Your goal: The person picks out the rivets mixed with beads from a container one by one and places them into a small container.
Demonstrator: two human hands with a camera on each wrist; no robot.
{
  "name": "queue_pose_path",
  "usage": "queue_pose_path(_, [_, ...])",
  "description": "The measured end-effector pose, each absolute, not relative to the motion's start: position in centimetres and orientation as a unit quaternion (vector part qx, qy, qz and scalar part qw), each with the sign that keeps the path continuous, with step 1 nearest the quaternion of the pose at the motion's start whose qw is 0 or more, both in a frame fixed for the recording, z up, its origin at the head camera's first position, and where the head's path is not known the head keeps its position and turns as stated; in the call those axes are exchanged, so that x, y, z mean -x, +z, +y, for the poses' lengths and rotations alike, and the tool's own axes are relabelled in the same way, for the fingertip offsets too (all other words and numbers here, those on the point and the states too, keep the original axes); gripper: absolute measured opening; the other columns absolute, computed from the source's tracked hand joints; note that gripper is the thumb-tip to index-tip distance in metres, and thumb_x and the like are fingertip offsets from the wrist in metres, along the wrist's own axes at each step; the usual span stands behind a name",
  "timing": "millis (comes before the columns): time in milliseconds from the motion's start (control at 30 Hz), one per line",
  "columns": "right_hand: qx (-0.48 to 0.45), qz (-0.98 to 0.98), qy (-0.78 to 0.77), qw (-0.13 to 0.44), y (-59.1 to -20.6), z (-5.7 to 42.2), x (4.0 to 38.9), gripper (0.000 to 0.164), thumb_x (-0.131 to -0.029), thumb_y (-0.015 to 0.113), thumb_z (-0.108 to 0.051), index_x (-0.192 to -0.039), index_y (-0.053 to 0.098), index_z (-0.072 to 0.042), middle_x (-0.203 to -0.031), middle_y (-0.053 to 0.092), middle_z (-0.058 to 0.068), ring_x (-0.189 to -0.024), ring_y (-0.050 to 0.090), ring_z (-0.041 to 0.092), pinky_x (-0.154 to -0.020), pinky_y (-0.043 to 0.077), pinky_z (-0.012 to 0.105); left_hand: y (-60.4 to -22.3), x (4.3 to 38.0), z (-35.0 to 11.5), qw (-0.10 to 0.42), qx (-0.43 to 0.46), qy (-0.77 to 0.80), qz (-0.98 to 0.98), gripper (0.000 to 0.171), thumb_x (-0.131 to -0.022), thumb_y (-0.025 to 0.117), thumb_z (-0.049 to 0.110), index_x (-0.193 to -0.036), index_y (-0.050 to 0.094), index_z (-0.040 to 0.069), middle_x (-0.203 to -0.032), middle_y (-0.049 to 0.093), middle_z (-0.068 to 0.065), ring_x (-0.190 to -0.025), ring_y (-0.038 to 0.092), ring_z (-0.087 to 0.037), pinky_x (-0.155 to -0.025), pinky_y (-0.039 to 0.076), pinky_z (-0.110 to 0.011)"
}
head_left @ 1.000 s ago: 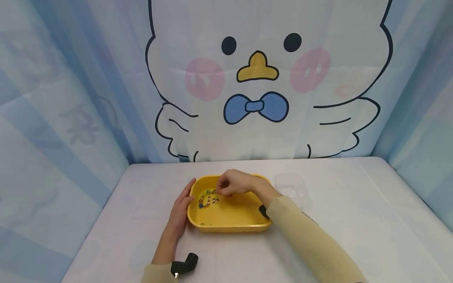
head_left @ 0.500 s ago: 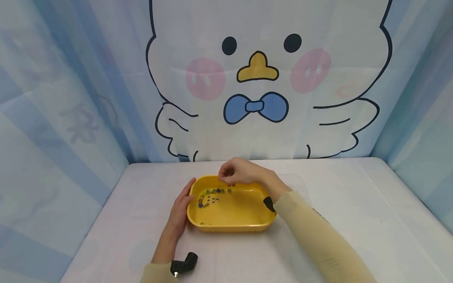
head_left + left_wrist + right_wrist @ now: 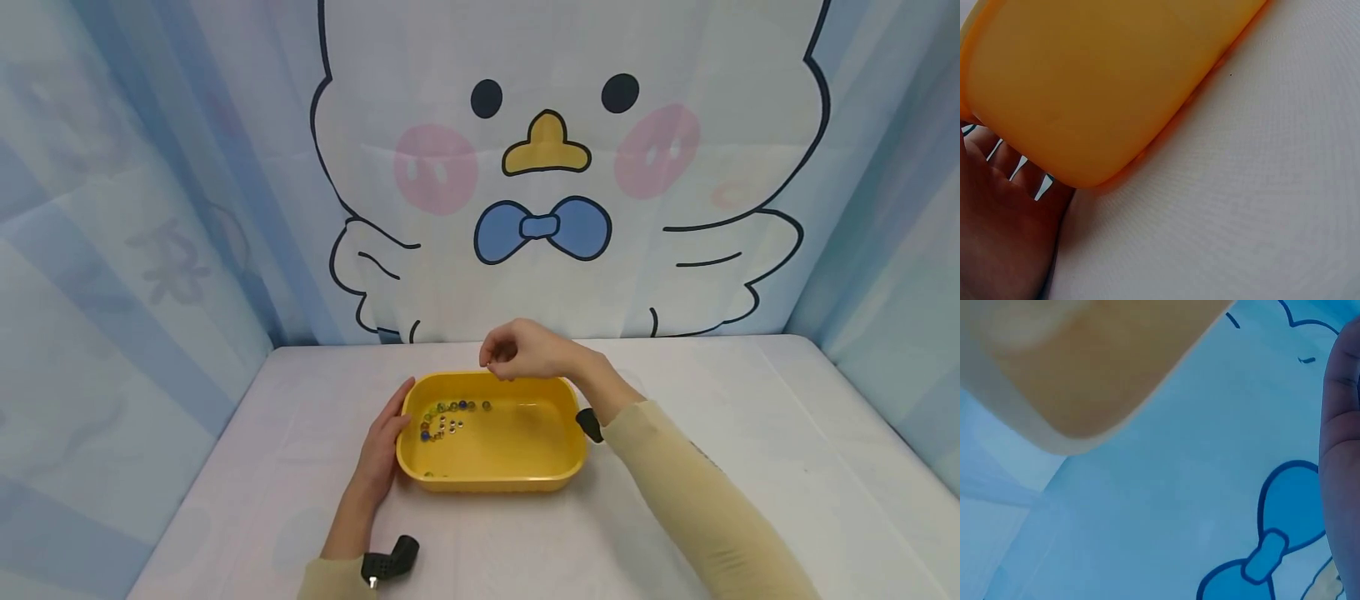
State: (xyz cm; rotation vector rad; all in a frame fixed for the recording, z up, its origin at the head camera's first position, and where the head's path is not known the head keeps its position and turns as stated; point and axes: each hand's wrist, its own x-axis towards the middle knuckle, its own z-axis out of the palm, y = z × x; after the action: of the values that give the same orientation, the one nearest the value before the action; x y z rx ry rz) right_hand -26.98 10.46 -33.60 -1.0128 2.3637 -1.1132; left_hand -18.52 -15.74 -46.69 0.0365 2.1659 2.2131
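A yellow tray (image 3: 510, 483) stands on the table with its long side toward me. Inside, several glass marbles (image 3: 441, 407) form a curved row at the left and along the back, some blue, others greenish or amber. Small shiny pieces (image 3: 452, 426) lie within the curve. My left hand (image 3: 381, 450) holds the tray's left end, thumb at the rim and fingers along the outer wall (image 3: 1016, 169). Above the back rim is my right hand (image 3: 525, 350), fingers curled with thumb and index fingertips together. Whether it holds something small, I cannot tell.
White cloth covers the table (image 3: 750, 467). Behind it hangs a curtain (image 3: 547, 292) printed with a cartoon bird. A black wrist camera (image 3: 393, 562) sits on the left wrist, and another shows beside the tray's right end.
My right hand has risen from inside the tray, moving back and to the right past its back rim. More marbles of the back row now show. The left hand stays put.
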Motion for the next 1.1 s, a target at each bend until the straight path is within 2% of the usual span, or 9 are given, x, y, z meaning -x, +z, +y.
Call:
queue_pose_path(233, [0.352, 0.835, -0.390, 0.163, -32.8, 11.6, 26.7, 0.011, -0.089, 0.065, 0.000, -0.097, 0.071, -0.005, -0.093, 0.068, 0.016, -0.077, 0.062, 0.022, -0.074, 0.058, 0.031, -46.7, 18.4, -15.7, 0.023, -0.014, 0.714, 0.700, 0.058, -0.103, 0.032, 0.010, -0.160, 0.031, 0.019, -0.166, 0.022, 0.003, -0.152, 0.014, -0.016, -0.123, 0.011, -0.041])
queue_pose_path(467, [0.350, 0.827, -0.414, 0.154, -32.3, 13.1, 26.6, 0.013, -0.088, 0.065, 0.001, -0.099, 0.071, -0.004, -0.091, 0.068, 0.006, -0.078, 0.063, 0.024, -0.076, 0.059, 0.034, -46.7, 18.6, -15.7, 0.023, -0.013, 0.715, 0.698, 0.057, -0.103, 0.034, 0.012, -0.160, 0.032, 0.019, -0.165, 0.024, 0.005, -0.152, 0.015, -0.014, -0.122, 0.011, -0.040])
queue_pose_path(933, [0.313, 0.830, -0.448, 0.112, -32.9, 17.4, 25.8, 0.011, -0.091, 0.065, 0.000, -0.101, 0.071, -0.001, -0.091, 0.066, 0.008, -0.081, 0.062, 0.030, -0.075, 0.058, 0.029, -46.7, 18.6, -15.7, 0.024, -0.012, 0.716, 0.697, 0.057, -0.103, 0.033, 0.012, -0.160, 0.032, 0.019, -0.165, 0.023, 0.005, -0.152, 0.014, -0.015, -0.122, 0.011, -0.040])
queue_pose_path(1100, [0.290, 0.839, -0.452, 0.086, -32.9, 18.8, 25.3, 0.011, -0.091, 0.066, 0.000, -0.102, 0.071, -0.001, -0.095, 0.067, 0.009, -0.082, 0.061, 0.027, -0.076, 0.058, 0.027, -46.8, 18.7, -15.8, 0.025, -0.013, 0.716, 0.697, 0.058, -0.103, 0.033, 0.012, -0.160, 0.032, 0.019, -0.165, 0.024, 0.005, -0.152, 0.015, -0.014, -0.122, 0.011, -0.040])
